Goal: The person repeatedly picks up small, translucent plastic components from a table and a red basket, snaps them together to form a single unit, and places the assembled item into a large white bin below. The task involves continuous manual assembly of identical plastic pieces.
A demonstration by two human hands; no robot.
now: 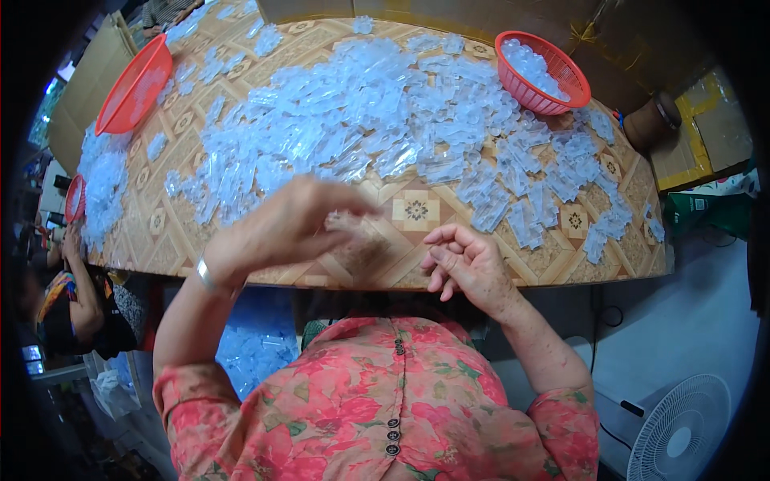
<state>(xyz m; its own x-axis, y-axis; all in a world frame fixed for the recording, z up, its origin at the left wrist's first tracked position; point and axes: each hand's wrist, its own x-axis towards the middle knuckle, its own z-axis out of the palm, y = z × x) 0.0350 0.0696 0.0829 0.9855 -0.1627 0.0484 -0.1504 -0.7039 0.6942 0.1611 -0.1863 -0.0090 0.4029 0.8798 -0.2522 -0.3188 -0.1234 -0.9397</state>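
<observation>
My left hand (293, 228), smeared by motion, is over the near edge of the table, beside a heap of small clear bluish plastic pieces (337, 104). Whether its fingers hold anything cannot be made out. My right hand (473, 268) hovers at the table's near edge with its fingers loosely curled and apart. Nothing shows between them. Flat, strip-like clear pieces (525, 220) lie scattered beyond my right hand. The patterned table top (417, 210) shows between the two hands.
A red basket (561, 100) of clear pieces stands at the far right, beside a brown round object (654, 124). Another red basket (132, 88) leans at the far left. People work along the left side. A white fan (682, 437) stands lower right; cardboard (481, 16) borders the back.
</observation>
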